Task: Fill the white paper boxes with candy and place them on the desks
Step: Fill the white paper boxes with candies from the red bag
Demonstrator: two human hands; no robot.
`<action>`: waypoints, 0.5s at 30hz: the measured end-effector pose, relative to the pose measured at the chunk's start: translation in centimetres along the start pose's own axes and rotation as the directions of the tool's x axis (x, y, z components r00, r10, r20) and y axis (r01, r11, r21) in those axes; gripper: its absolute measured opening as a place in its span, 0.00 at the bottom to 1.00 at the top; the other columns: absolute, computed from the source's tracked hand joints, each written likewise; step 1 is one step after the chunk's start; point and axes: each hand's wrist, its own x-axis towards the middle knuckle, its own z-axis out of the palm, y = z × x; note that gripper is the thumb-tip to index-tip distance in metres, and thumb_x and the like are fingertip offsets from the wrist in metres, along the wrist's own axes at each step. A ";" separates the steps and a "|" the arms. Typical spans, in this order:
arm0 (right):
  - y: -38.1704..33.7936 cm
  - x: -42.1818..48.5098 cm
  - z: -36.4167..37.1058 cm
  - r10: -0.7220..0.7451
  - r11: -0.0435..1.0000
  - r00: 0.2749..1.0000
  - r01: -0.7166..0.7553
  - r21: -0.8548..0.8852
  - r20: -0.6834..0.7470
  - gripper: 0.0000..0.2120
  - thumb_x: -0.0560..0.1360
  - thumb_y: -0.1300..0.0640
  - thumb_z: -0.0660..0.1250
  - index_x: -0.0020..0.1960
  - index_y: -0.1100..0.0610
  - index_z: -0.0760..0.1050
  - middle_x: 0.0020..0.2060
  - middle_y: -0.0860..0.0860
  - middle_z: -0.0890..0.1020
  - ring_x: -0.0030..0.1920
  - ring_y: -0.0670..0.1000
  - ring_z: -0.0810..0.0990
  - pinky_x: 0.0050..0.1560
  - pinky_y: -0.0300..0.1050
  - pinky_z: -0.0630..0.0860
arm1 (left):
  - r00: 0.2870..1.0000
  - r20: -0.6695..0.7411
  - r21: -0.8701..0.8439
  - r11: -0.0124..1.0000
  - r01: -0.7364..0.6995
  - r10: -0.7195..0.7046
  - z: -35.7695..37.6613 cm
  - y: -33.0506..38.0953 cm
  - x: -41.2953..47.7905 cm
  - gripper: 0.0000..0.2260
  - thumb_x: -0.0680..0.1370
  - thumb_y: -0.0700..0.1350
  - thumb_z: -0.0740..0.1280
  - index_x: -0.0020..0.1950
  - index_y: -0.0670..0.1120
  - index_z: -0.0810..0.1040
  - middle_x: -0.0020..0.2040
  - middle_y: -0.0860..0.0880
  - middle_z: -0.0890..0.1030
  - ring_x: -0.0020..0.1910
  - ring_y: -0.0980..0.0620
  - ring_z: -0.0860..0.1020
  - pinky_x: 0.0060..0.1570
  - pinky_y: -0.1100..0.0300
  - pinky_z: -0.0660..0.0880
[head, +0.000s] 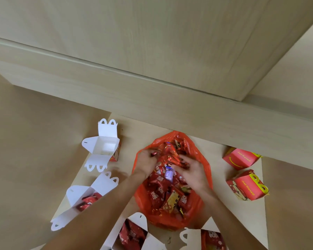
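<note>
The pale wooden desk (215, 154) carries an open orange plastic bag (204, 170) of red-wrapped candy (163, 192), and both hands reach into it: the left hand (146, 162) curled around a small red sweet, the right hand (190, 168) with fingers bent over the wrappers, its grip impossible to tell. Right of the hands stand two closed red boxes (239, 158) reading "Just Married!"; left of them sits an empty white paper box (105, 144) with flaps open, and nearer the person lie three open boxes (134, 233) already holding candy.

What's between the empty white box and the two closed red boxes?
In the head view, the orange candy bag sits between the empty white box and closed red boxes, both hands inside.
</note>
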 end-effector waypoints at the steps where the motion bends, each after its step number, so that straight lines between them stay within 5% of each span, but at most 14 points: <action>1: -0.5 -0.1 -0.1 0.000 0.999 1.000 0.000 0.053 0.000 0.27 0.69 0.51 0.79 0.67 0.50 0.78 0.47 0.33 0.80 0.43 0.24 0.77 0.46 0.16 0.69 | 1.000 -0.004 -0.032 0.999 -0.003 0.003 -0.9 0.3 -0.5 0.13 0.77 0.30 0.64 0.45 0.44 0.85 0.47 0.46 0.84 0.43 0.45 0.85 0.47 0.48 0.83; 5: -4.0 -0.3 0.1 -0.018 0.979 0.999 0.009 0.204 0.043 0.27 0.67 0.50 0.80 0.65 0.46 0.79 0.45 0.35 0.82 0.44 0.28 0.80 0.43 0.21 0.73 | 0.999 0.028 -0.087 0.996 -0.019 0.022 -6.1 2.1 -2.2 0.14 0.78 0.30 0.64 0.41 0.45 0.84 0.41 0.47 0.84 0.32 0.58 0.84 0.32 0.65 0.81; 7: -6.5 -0.4 1.3 -0.055 0.963 0.995 0.031 0.266 0.086 0.23 0.67 0.52 0.80 0.61 0.42 0.81 0.44 0.40 0.86 0.45 0.36 0.85 0.49 0.31 0.79 | 0.997 -0.055 -0.067 0.996 -0.053 0.050 -10.0 3.1 -2.3 0.12 0.79 0.32 0.64 0.42 0.42 0.84 0.38 0.47 0.84 0.31 0.58 0.84 0.29 0.67 0.79; 10: -11.3 -0.5 4.2 -0.161 0.956 0.973 0.112 0.272 0.167 0.18 0.68 0.54 0.79 0.49 0.32 0.82 0.44 0.43 0.88 0.47 0.48 0.87 0.55 0.50 0.82 | 0.976 -0.209 -0.013 0.998 -0.063 0.059 -16.3 4.2 -1.9 0.09 0.79 0.39 0.65 0.46 0.38 0.84 0.38 0.43 0.85 0.36 0.50 0.85 0.38 0.59 0.82; 15: -19.4 1.2 10.4 -0.213 0.977 0.929 0.209 0.044 0.302 0.13 0.67 0.57 0.77 0.50 0.46 0.86 0.42 0.50 0.88 0.44 0.51 0.87 0.49 0.49 0.83 | 0.945 -0.318 0.233 0.972 0.002 0.075 -22.9 4.8 -1.7 0.11 0.78 0.42 0.65 0.43 0.39 0.85 0.40 0.41 0.86 0.41 0.45 0.86 0.48 0.49 0.83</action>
